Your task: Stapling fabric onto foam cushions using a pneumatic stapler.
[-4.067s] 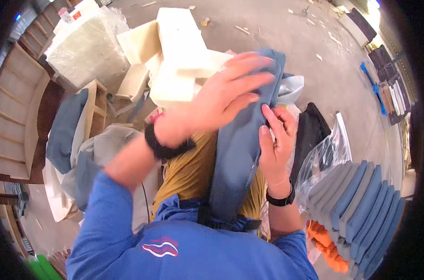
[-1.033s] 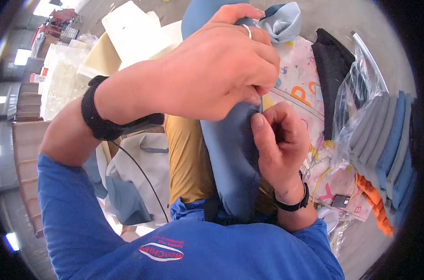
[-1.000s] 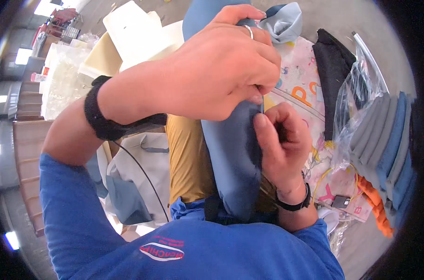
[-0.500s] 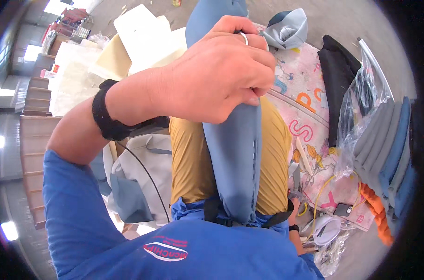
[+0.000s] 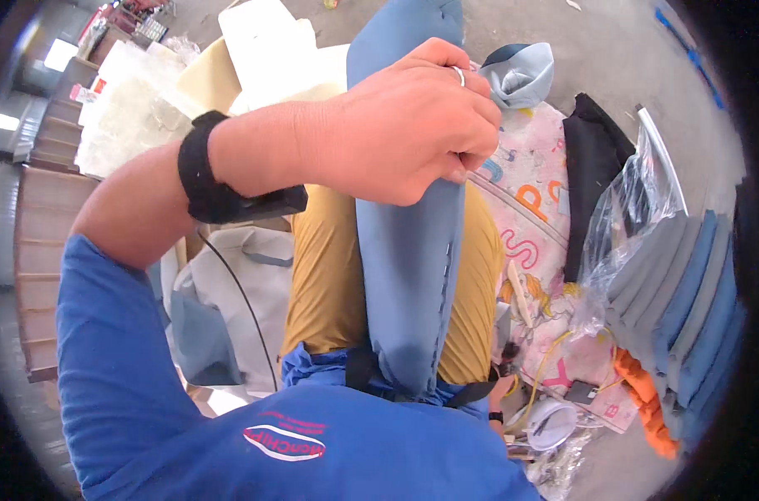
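Note:
A long blue-grey padded cover [image 5: 408,292] lies over my lap, between my thighs in mustard trousers [image 5: 329,275]. Its near end rests against my waist. Dashed dark stitch marks run down its right side. My left hand [image 5: 413,125], with a ring on one finger, is closed on the upper part of the cover, fingers curled and pinching its edge. My right hand [image 5: 501,389] is low beside my right thigh, near small dark tools on the mat. Its fingers are mostly hidden, so what they touch cannot be made out.
A pink printed mat [image 5: 521,242] lies at the right, bearing a yellow cord, a black box [image 5: 581,392] and a white roll [image 5: 551,424]. Stacked grey and blue pieces [image 5: 680,301] and orange cloth [image 5: 644,401] lie beyond. Foam sheets [image 5: 271,50] and grey covers [image 5: 237,301] are at the left.
The whole view has shifted slightly. My left hand keeps its grip on the padded cover. My right hand stays low beside my thigh and shows less now.

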`<action>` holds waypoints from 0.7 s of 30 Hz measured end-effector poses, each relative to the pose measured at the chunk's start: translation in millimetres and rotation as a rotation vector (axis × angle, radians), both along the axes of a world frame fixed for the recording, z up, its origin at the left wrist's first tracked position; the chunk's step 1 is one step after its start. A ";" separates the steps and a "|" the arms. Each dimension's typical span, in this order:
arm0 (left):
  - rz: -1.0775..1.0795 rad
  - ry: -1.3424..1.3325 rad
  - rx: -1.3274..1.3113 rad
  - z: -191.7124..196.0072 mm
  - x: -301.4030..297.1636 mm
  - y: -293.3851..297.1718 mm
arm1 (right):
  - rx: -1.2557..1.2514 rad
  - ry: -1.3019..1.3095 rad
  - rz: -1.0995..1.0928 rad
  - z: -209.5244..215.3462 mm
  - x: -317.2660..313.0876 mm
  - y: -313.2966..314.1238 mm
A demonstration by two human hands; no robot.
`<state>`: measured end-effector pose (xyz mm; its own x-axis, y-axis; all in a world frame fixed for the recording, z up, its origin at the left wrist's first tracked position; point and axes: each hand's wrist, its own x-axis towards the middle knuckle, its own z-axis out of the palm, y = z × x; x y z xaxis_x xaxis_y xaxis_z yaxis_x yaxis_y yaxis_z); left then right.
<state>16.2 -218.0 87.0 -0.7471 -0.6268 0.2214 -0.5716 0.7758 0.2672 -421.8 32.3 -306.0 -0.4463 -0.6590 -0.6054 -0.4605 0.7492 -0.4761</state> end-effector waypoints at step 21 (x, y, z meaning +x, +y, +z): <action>0.036 0.058 -0.135 -3.5 2.8 5.9 | -0.851 -0.382 1.829 399.1 135.2 -291.6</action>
